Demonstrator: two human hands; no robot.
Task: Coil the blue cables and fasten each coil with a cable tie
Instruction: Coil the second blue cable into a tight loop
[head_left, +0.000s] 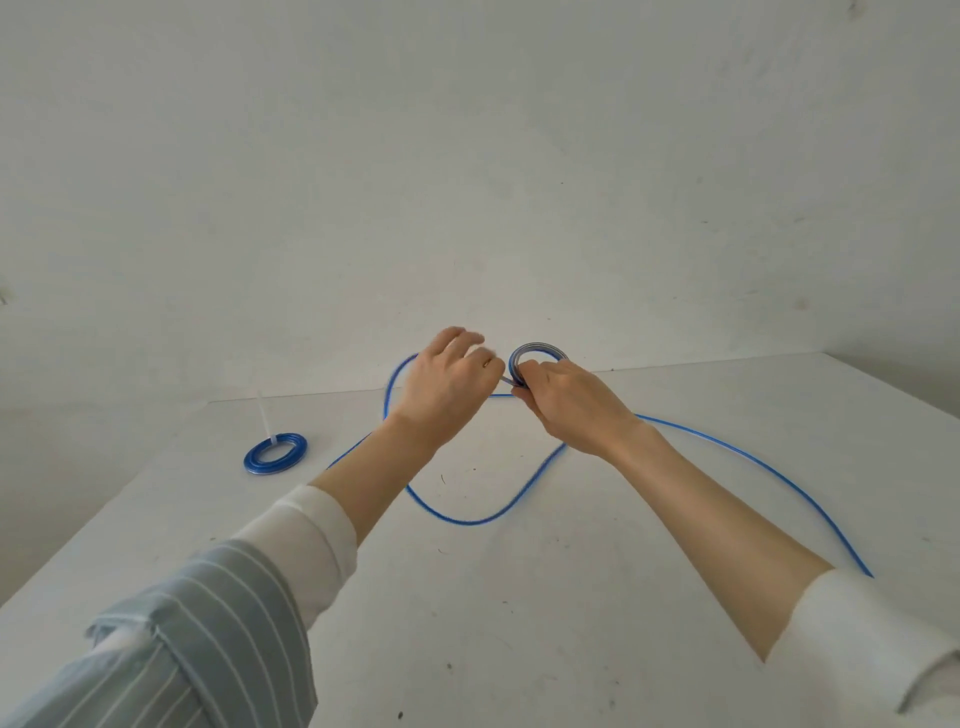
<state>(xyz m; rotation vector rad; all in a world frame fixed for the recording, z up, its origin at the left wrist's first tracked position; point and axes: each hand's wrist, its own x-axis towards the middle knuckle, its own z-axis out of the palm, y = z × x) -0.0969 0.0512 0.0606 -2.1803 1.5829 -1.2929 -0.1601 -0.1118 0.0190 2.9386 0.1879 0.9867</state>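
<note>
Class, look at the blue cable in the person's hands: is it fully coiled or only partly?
Partly coiled. The right hand pinches a small coil; a long cable trails loose across the table.

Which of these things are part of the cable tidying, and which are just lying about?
Part of the job:
- small coil in the right hand
- left hand beside it
- loose blue cable trailing over the table
- finished coil with its white cable tie

Lying about:
- nothing else shows; only dark specks on the table

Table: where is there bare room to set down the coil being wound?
Bare table between the forearms, nearer than the loose cable; also far right corner. Crowded mid-table: cable loops around both hands. Tied coil sits left.
</note>
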